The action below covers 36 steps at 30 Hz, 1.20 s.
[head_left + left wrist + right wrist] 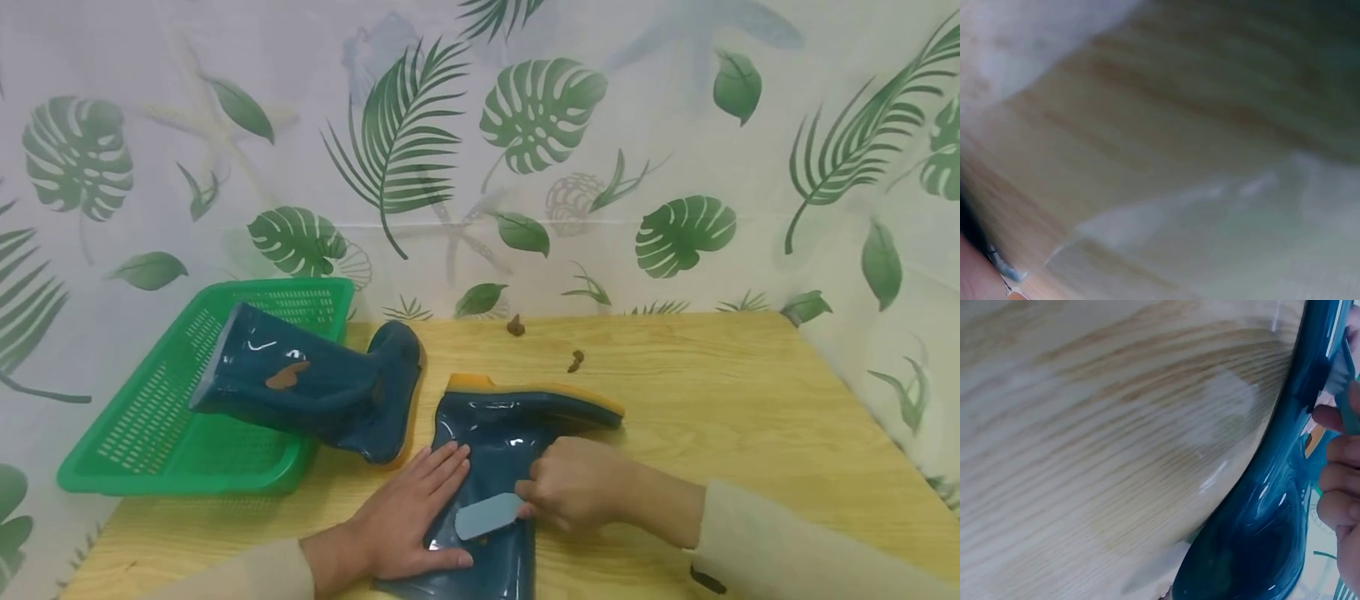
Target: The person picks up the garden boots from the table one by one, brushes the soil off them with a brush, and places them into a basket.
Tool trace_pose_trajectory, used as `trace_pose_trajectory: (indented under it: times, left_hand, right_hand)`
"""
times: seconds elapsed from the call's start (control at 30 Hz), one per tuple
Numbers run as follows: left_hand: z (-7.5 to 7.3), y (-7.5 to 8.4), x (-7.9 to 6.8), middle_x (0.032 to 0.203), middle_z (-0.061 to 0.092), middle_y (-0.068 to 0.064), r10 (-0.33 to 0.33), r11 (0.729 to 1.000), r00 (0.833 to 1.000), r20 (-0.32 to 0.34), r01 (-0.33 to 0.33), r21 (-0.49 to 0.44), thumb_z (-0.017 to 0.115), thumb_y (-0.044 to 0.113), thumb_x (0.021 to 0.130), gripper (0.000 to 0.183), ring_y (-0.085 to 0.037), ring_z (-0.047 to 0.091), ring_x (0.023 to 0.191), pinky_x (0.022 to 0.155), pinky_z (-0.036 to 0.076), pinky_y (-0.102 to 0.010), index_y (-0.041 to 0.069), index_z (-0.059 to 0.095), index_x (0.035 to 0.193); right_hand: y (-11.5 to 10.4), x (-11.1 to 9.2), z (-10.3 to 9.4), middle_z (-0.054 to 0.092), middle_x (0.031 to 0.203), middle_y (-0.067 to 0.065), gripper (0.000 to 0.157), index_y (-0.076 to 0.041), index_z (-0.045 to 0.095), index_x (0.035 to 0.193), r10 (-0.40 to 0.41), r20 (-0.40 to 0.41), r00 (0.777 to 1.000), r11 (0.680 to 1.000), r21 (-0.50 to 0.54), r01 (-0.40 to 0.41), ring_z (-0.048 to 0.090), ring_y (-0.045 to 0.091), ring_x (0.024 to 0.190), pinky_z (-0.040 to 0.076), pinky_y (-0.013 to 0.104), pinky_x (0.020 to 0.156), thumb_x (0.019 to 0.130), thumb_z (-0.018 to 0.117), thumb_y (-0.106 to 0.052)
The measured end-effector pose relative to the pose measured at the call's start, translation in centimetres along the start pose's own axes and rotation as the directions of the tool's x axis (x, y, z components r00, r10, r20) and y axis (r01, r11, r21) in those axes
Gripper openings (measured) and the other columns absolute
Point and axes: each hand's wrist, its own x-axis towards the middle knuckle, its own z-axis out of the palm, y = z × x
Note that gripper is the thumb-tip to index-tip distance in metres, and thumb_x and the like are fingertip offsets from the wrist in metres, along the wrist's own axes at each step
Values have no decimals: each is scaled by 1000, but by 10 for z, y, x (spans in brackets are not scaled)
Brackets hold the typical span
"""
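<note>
Pressing left hand (408, 517) flat on glossy dark-blue, yellow-soled rubber boot (504, 462), sideways on yellowish wooden surface (720, 392); gripping oblong light-blue plastic brush (487, 517) in right hand (573, 483). Could skew boot if bracing too lightly.

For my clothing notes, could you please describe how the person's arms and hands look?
Both sleeves are long and cream; a small dark piece shows beneath the right cuff. The left hand and right hand wear no gloves.
</note>
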Motion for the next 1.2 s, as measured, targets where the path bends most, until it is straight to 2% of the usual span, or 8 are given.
trace_pose_trajectory:
  times: [0.13,0.23,0.33,0.57,0.7,0.77,1.0,1.2]
  left_hand:
    - [-2,0,-1,168,8,3,-3,1000,1000,0,3,-2,31,85,87,101,-17,5,156,122,18,-50,16,21,160]
    - [-2,0,0,168,8,3,1,1000,1000,-10,-1,-6,31,85,88,100,-17,5,156,122,18,-49,16,22,160]
    - [-1,1,2,168,8,3,13,1000,1000,-15,-13,-6,31,84,88,100,-17,4,156,122,18,-49,16,21,160]
    - [-3,2,0,168,7,4,1,1000,1000,4,-1,4,29,86,87,101,-17,4,156,122,17,-49,17,19,160]
    - [-2,2,-1,168,7,3,5,1000,1000,0,-5,9,29,87,85,104,-17,4,156,122,17,-49,16,20,160]
    - [-1,2,-1,168,6,3,8,1000,1000,0,-8,11,29,88,84,106,-17,4,156,122,17,-49,16,19,161]
    - [-1,0,0,168,3,5,8,1000,1000,19,-8,9,30,91,81,109,-16,0,156,123,15,-49,18,15,161]
    - [-1,0,0,169,5,4,7,1000,1000,22,-7,18,29,91,81,110,-17,3,156,123,15,-49,17,18,161]
  right_hand:
    - [1,2,-3,47,59,-11,35,-20,61,79,-1,-20,1000,1000,-7,1,36,1,47,30,19,44,105,48,-39]
    - [5,3,-4,49,59,-9,34,-19,60,78,82,-65,994,994,-66,-87,37,3,47,31,21,44,104,50,-39]
    - [7,0,-3,52,60,-8,32,-18,61,80,137,-63,989,987,-76,-141,38,5,47,33,22,45,103,52,-38]
    - [5,-4,-2,45,59,-12,36,-20,59,77,40,12,999,999,21,-40,33,1,48,30,19,46,106,46,-39]
    - [2,-4,-2,46,59,-13,35,-21,60,78,-57,-2,998,998,7,57,39,0,48,34,20,46,105,47,-39]
    - [0,-3,-3,48,59,-13,33,-21,63,81,-68,-6,998,998,6,68,41,1,49,34,19,46,105,48,-38]
    - [4,-1,-6,48,60,-9,34,-19,62,82,82,2,997,994,-68,-82,35,3,48,26,19,45,104,48,-41]
    - [9,-3,1,52,58,-5,30,-17,61,79,154,-88,984,976,-138,-165,45,7,47,38,23,44,102,54,-35]
